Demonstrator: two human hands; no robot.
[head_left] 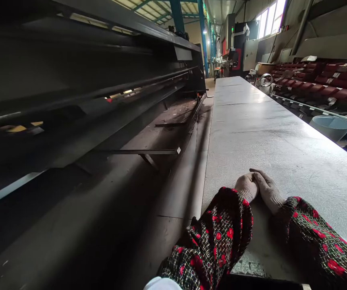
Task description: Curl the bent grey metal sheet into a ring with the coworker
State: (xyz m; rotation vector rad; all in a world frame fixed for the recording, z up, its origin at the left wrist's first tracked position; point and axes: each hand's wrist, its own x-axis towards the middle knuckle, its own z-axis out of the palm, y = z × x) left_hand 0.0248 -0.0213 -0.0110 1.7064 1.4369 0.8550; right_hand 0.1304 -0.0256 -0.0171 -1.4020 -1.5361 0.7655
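My left hand point(247, 186), in a pale knit glove, rests on the long grey metal sheet point(246, 117) with its fingers curled in; their tips are hidden. Against it leans my right hand point(267, 189) in a matching glove, its fingers folded over the front of the left. The two hands are clasped together near the sheet's close end, and no tool or part shows in them. Dark sleeves with red flowers cover both forearms.
A long dark machine point(115, 60) runs along the left, with a support bar point(137, 152) jutting out low toward the sheet. At right stand a pale blue bucket point(332, 124) and dark red stacked parts point(321, 82). A machine cabinet point(251, 54) stands beyond the sheet's far end.
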